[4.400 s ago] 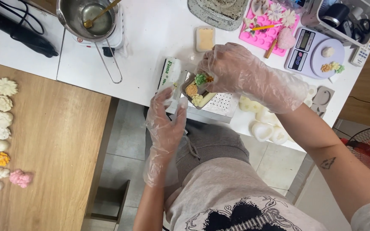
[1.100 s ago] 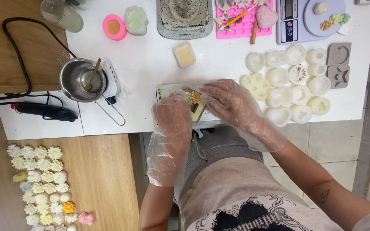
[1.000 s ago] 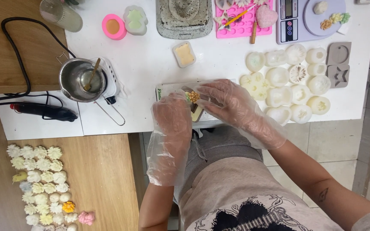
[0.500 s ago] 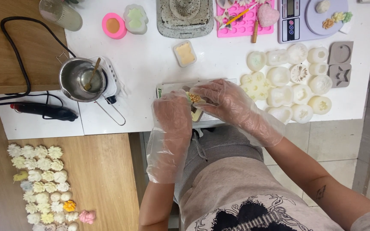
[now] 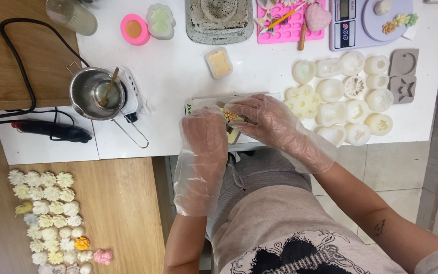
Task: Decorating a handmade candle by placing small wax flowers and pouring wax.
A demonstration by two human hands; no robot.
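Both my hands wear loose clear plastic gloves and meet at the near edge of the white table. My left hand grips the left side of a small rectangular tray that holds little wax flowers, one of them orange-yellow. My right hand covers the tray's right side, its fingertips resting on the flowers. The tray lies on a flat white box with green print.
White silicone moulds lie to the right. A steel melting pot with a spoon stands on a small heater to the left, beside a black heat gun. A pink mould and a digital scale stand behind. Many wax flowers cover the wooden bench.
Since 4.4 s ago the view has shifted, showing more of the table. My left hand moved from the white box onto the tray, and my right hand lowered over the flowers. Over the last second little moved.
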